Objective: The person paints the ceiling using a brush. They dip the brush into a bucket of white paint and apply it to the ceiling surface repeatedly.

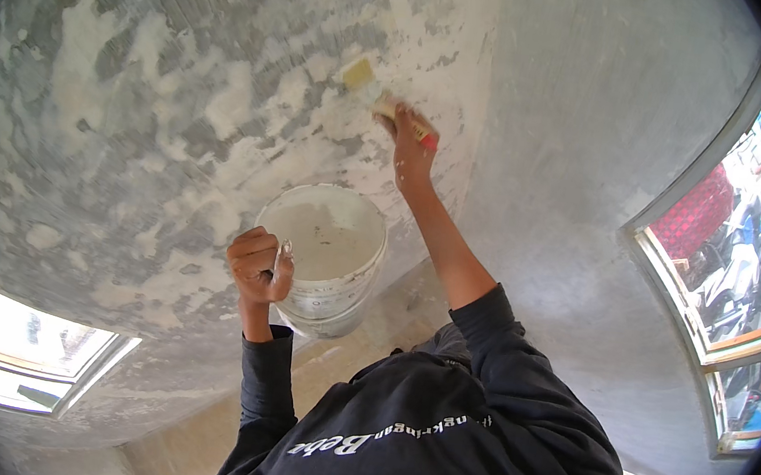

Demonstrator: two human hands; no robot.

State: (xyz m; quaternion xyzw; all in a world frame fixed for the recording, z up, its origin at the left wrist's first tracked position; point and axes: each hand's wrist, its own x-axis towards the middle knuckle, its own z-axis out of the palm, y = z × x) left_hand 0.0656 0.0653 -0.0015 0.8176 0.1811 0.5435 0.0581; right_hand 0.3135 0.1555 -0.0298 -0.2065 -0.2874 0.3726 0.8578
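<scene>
My right hand [412,150] is closed around the handle of a paintbrush [359,74], held up to the patchy wall. The brush has pale yellow bristles and a red handle end, and it is slightly smeared by motion. Fingers curled into a fist, my left hand [256,259] grips the wire handle of a white bucket [326,306] at its left rim. Off-white liquid [320,231] with a few dark specks shows inside the bucket, which hangs in front of me below the brush. Whitish smears mark its outer side.
The grey wall [134,97] ahead has uneven whitish patches; a smoother grey wall [588,149] meets it at right. A window opening [718,238] on the right shows people and vehicles outside. Another window [21,347] lies at lower left. A brownish floor [198,442] shows beneath me.
</scene>
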